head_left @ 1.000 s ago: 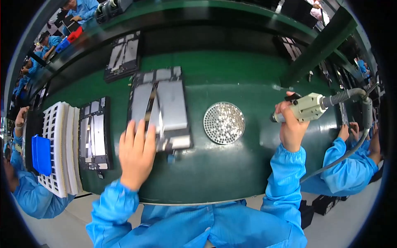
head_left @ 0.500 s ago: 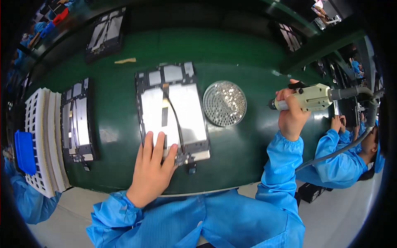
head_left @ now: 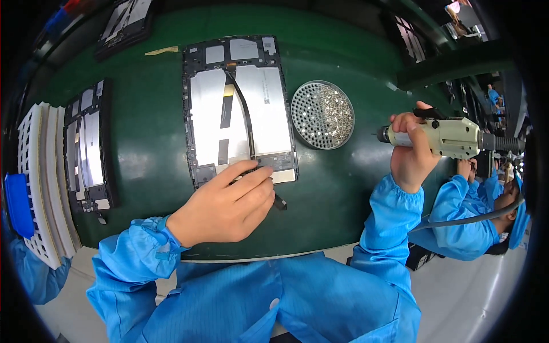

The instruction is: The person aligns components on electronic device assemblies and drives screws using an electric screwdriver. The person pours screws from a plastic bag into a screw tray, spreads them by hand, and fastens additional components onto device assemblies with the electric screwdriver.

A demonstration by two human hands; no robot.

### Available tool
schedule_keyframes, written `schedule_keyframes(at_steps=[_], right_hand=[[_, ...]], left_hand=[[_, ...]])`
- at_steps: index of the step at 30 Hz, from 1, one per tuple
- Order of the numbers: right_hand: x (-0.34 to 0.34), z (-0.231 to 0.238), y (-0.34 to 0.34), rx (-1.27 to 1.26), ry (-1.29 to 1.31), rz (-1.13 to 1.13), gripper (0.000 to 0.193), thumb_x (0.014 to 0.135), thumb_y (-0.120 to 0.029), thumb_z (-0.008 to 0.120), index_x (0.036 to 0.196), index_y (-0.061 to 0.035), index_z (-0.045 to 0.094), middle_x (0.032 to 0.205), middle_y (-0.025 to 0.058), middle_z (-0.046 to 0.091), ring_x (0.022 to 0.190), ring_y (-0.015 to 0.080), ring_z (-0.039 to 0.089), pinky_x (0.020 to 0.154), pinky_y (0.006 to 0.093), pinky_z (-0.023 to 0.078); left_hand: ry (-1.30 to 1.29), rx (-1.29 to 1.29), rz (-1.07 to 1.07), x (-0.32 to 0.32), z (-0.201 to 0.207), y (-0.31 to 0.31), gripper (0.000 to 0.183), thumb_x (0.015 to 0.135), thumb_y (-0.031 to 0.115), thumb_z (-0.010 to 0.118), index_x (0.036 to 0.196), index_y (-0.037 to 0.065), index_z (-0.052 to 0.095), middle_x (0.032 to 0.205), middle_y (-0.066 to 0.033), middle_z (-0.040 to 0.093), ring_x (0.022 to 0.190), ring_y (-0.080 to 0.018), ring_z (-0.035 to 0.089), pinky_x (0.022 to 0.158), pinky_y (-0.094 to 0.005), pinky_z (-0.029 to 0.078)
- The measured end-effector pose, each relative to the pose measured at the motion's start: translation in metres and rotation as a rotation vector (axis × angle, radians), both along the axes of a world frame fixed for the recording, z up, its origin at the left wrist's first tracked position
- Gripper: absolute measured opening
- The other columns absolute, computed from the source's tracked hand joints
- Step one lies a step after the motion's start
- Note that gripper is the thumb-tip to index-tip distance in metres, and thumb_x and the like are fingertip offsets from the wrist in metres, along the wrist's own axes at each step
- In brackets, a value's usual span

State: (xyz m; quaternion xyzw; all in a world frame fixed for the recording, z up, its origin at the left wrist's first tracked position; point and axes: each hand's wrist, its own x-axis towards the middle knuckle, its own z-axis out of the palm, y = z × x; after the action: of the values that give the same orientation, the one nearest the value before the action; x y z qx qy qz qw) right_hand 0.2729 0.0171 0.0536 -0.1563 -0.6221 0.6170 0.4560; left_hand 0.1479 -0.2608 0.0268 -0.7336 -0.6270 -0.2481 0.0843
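An opened tablet chassis [head_left: 206,123], dark-framed with silver plates and a black cable, lies face up on the green table. My left hand [head_left: 229,206] is at its lower edge, over a small circuit board, with fingers bent and pressed together. What the fingertips grip there is hidden; a short black connector tail [head_left: 279,202] sticks out beside them. Held in my closed right hand [head_left: 413,151] is a cream electric screwdriver [head_left: 454,137], level above the table, its bit pointing left. Between the chassis and the screwdriver sits a round dish [head_left: 309,108] of small silver screws.
Another chassis [head_left: 88,151] lies at the left beside stacked white foam trays [head_left: 43,183] and a blue bin [head_left: 20,206]. A further chassis [head_left: 123,26] and a tan strip [head_left: 162,51] are farther back. A co-worker in blue [head_left: 466,223] sits at the right.
My left hand has gone from lying spread on the chassis to bent fingers at its lower edge. The view has shifted, so the chassis appears higher. The screwdriver stays in my right hand.
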Motion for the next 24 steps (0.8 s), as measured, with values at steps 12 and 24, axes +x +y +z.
schedule_keyframes(at_steps=[12, 24], right_hand=[[0.002, -0.003, 0.004, 0.028, -0.116, 0.019, 0.043, 0.078, -0.008, 0.057, 0.119, 0.0025, 0.049, 0.073, 0.0077, 0.051, 0.069, 0.0216, 0.05, 0.078, 0.0448, 0.043], [0.005, 0.0, -0.013, 0.095, 0.018, 0.129, 0.045, 0.078, -0.01, 0.057, 0.121, 0.0002, 0.049, 0.072, 0.0097, 0.052, 0.066, 0.0222, 0.051, 0.074, 0.0454, 0.045]], left_hand=[[-0.172, -0.096, 0.071, 0.007, 0.001, 0.016, 0.028, 0.07, 0.003, 0.066, 0.096, -0.005, 0.064, 0.097, -0.0159, 0.06, 0.095, -0.0304, 0.058, 0.076, -0.0389, 0.048], [-0.213, -0.033, 0.067, 0.0, -0.01, 0.023, 0.026, 0.069, 0.003, 0.069, 0.092, -0.007, 0.065, 0.094, -0.0156, 0.06, 0.093, -0.0303, 0.059, 0.07, -0.0365, 0.049]])
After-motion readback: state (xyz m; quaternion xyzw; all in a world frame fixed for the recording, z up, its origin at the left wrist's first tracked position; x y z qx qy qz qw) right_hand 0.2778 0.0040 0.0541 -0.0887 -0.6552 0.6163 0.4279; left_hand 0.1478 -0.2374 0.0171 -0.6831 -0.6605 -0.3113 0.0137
